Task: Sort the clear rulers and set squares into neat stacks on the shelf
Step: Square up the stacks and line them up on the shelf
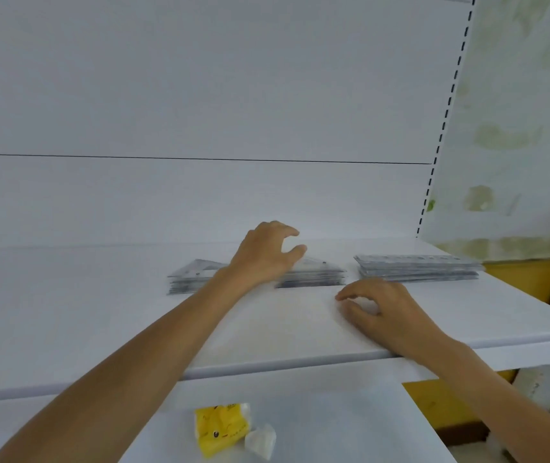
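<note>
1. Where the white shelf point(100, 312) holds three clear stacks, the ruler stack point(417, 267) lies rightmost, long axis left-right.
2. Left hand point(263, 255), fingers spread, hovers over the middle set-square stack point(313, 274); another set-square stack point(190, 277) lies just left.
3. Right hand point(383, 309) rests empty, loosely curled, on the shelf.

Both forearms are bare, sleeveless, with no rings or watch visible.

White back panel point(200, 95), stained wall point(517, 128)
</note>
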`<action>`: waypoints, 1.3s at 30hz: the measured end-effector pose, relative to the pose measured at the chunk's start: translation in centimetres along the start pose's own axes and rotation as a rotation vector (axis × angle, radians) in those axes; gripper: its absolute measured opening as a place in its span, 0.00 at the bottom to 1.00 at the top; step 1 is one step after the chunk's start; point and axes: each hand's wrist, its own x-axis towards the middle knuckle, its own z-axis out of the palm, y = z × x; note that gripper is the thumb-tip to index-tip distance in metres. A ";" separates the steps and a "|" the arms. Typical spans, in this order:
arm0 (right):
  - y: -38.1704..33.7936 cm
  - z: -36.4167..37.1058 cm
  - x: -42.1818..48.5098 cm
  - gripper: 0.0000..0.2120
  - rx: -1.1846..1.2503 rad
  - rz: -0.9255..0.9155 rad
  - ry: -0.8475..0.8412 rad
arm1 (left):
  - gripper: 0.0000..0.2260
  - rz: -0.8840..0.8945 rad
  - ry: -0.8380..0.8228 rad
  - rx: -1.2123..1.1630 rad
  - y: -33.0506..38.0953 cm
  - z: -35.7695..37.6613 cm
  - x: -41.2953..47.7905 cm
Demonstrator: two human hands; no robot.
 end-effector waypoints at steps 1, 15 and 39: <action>-0.6 -0.1 0.5 0.08 -0.011 -0.018 0.038 | 0.17 0.015 0.025 -0.024 -0.5 -1.1 -0.2; -23.9 14.1 15.7 0.11 0.033 -0.397 -0.141 | 0.11 -0.442 0.154 0.079 -25.0 -21.1 -17.1; -44.3 33.2 28.8 0.11 0.062 -0.247 -0.292 | 0.15 -0.455 0.008 0.193 -47.1 -30.9 -21.6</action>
